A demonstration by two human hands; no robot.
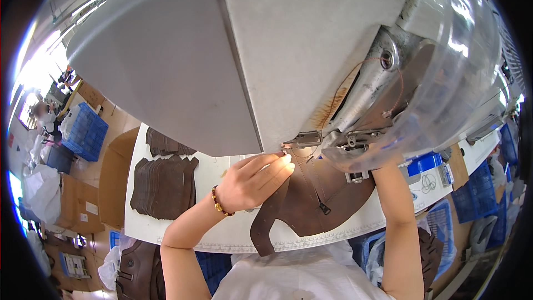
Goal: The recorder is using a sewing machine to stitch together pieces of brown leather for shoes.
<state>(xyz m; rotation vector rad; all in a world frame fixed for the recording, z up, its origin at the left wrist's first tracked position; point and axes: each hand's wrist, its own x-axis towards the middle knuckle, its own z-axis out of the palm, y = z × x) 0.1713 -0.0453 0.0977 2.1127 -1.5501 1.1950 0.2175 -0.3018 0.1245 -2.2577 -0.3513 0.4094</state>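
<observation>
"Left hand (pixel 252 182) first: how is it sitting?"

"It's curling, fingers drawn together, and reaching toward the sewing machine's (pixel 311 61) needle area at the upper-left edge of the brown leather panel (pixel 338 194). I can't tell whether those fingertips are pinching anything. A beaded bracelet (pixel 220 202) is circling its wrist."

"And the right hand (pixel 387 158)?"

"It's reaching in at the panel's two o'clock, with the clear plastic shield (pixel 444 78) and machine parts covering most of it. I can't tell how far it's opening or what it's holding."

"Where is the panel lying?"

"It's resting on the white worktable (pixel 222 239), between four and five o'clock from the middle of the view, directly below the machine head. Its zipper pull (pixel 324 208) is pointing toward six o'clock, and a strap-like end is hanging over the table's ruled edge at the panel's eight o'clock."

"Anything else around it?"

"Overlapping brown leather pieces (pixel 164 187) are lying at the panel's nine o'clock; orange-brown thread (pixel 401 86) is looping along the machine's metal parts."
</observation>
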